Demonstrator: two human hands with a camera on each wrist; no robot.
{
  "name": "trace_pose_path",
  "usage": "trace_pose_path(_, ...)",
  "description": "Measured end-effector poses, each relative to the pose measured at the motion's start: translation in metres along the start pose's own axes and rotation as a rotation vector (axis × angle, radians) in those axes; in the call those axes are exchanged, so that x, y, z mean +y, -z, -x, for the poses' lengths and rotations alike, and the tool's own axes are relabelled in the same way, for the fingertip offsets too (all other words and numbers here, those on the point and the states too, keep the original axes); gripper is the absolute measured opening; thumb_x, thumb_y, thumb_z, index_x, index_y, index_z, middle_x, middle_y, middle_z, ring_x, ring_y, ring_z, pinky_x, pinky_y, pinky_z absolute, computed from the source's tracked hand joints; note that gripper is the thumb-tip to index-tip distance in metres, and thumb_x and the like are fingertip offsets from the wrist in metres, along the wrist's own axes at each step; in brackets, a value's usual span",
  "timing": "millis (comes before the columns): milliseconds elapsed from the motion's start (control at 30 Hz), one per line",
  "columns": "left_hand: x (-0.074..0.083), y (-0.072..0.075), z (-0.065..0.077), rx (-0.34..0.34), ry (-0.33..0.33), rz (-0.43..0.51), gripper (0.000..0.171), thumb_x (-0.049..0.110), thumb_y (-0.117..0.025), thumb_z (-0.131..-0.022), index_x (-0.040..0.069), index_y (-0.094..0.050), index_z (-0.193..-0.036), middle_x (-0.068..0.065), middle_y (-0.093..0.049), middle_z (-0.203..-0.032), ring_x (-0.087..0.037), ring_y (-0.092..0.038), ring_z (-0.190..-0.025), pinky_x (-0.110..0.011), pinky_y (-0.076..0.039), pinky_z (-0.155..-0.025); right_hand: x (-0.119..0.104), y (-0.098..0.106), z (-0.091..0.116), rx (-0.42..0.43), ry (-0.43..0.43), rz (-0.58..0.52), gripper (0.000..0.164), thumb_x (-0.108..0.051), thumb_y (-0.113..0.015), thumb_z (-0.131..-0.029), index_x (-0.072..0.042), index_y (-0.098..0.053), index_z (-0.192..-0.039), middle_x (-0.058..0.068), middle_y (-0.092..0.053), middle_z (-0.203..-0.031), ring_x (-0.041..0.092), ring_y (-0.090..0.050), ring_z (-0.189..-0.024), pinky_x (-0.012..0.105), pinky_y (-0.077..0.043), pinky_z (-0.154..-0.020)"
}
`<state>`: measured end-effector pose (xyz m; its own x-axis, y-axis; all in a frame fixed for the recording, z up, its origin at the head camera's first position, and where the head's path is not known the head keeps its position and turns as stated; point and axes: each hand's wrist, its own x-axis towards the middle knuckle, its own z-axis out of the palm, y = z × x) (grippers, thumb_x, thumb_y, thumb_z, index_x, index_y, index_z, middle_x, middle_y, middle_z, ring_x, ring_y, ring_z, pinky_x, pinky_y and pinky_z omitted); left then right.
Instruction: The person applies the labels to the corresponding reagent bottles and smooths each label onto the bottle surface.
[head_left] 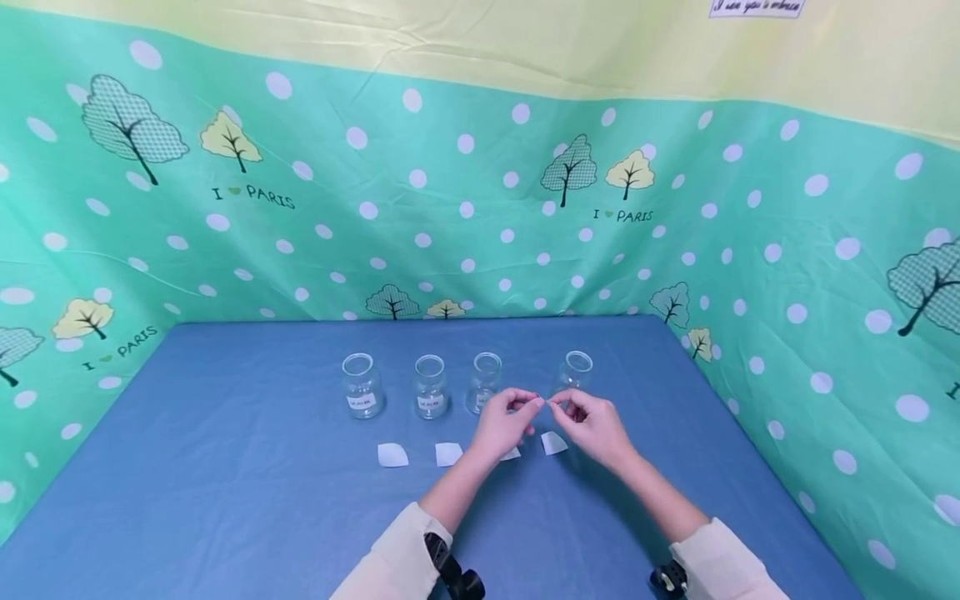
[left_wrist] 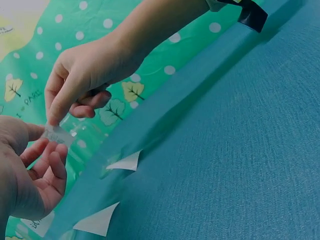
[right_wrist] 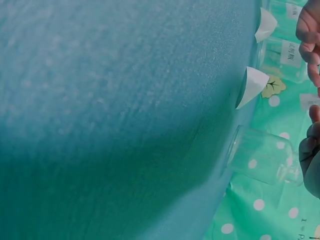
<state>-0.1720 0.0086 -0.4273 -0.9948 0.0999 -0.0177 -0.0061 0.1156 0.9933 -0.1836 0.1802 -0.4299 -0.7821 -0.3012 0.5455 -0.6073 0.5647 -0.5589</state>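
Note:
A small white label (left_wrist: 58, 135) with dark print is stretched between both hands, in front of the rightmost glass jar (head_left: 578, 363). My left hand (head_left: 501, 423) pinches one end of it between thumb and fingers. At its other end, thumb and forefinger of my right hand (head_left: 600, 427) pinch the label. No label shows on the rightmost jar in the right wrist view, where its clear side is visible. Farther left stand a jar (head_left: 486, 364), another jar (head_left: 430, 379) and the leftmost jar (head_left: 360, 379), each upright, open-topped and bearing a white printed label.
In front of the jars lies a row of curled white paper pieces: one at the left (head_left: 392, 455), one beside it (head_left: 449, 454), one partly behind the left hand, and one at the right (head_left: 553, 442). The blue table (head_left: 247, 500) meets a green dotted curtain (head_left: 465, 233).

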Motion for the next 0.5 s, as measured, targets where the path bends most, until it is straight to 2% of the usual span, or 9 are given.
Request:
trace_pose_path(133, -0.0012, -0.0003, -0.0002, 0.015, 0.015, 0.036, 0.03, 0.03, -0.062, -0.09, 0.004, -0.065, -0.105, -0.017, -0.065, -0.089, -0.01, -0.059, -0.057, -0.023, -0.046, -0.049, -0.0033, 0.0004, 0.0009, -0.016, 0.037, 0.014, 0.006, -0.005, -0.068, -0.081, -0.008, -0.07, -0.087, -0.009, -0.05, -0.058, -0.003, -0.04, -0.051, 0.018, -0.038, -0.047)
trace_pose_path(300, -0.0005, -0.0002, 0.0007, 0.029, 0.029, 0.042, 0.029, 0.029, -0.062, -0.09, 0.004, -0.066, -0.105, -0.02, -0.066, -0.095, -0.007, -0.058, -0.058, -0.023, -0.047, -0.051, -0.004, -0.001, 0.0019, -0.017, 0.095, 0.065, 0.008, -0.006, -0.069, -0.081, -0.012, -0.07, -0.087, -0.011, -0.05, -0.057, -0.005, -0.04, -0.051, 0.015, -0.038, -0.047)
trace_pose_path(500, -0.0008, 0.0007, 0.0007, 0.057, 0.023, 0.049, 0.027, 0.026, -0.063, -0.088, 0.003, -0.067, -0.103, -0.019, -0.068, -0.093, -0.008, -0.059, -0.057, -0.023, -0.047, -0.05, -0.0061, -0.0018, 0.0016, -0.029, 0.084, 0.109, 0.008, -0.01, -0.07, -0.082, -0.014, -0.069, -0.088, -0.011, -0.051, -0.058, -0.005, -0.041, -0.052, 0.015, -0.037, -0.047)
